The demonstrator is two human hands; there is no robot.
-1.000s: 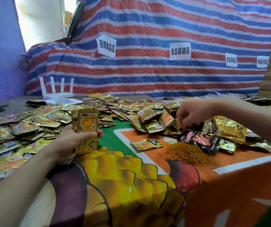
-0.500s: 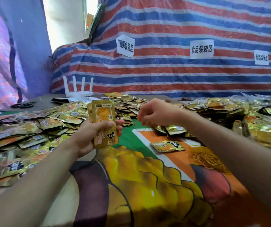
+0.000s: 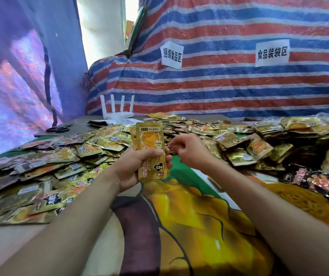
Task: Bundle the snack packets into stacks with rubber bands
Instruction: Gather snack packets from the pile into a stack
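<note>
Light: bright daylight reaches you through the blown-out opening [image 3: 101, 26] top left, purple sheet [image 3: 10, 86] glowing backlit | Shadows: soft, faint on the bench [image 3: 4, 246] | Glare: foil packets [image 3: 237, 156] glint | Focus: centre sharp, your right-edge packets smear | Distortion: wide lens bows the striped tarp [image 3: 239, 86], stretches your forearms [image 3: 60, 236] at the lower corners.

Both bare forearms reach in from the lower corners and converge at mid-frame. The left hand [image 3: 133, 166], raised with its palm facing right, grips an upright stack of packets [image 3: 149, 140], fingers wrapped across the front. The right hand [image 3: 189, 150] hovers just beside it, fingers curled, thumb and forefinger pinching a small item [image 3: 170, 148] too fine to identify.
</note>
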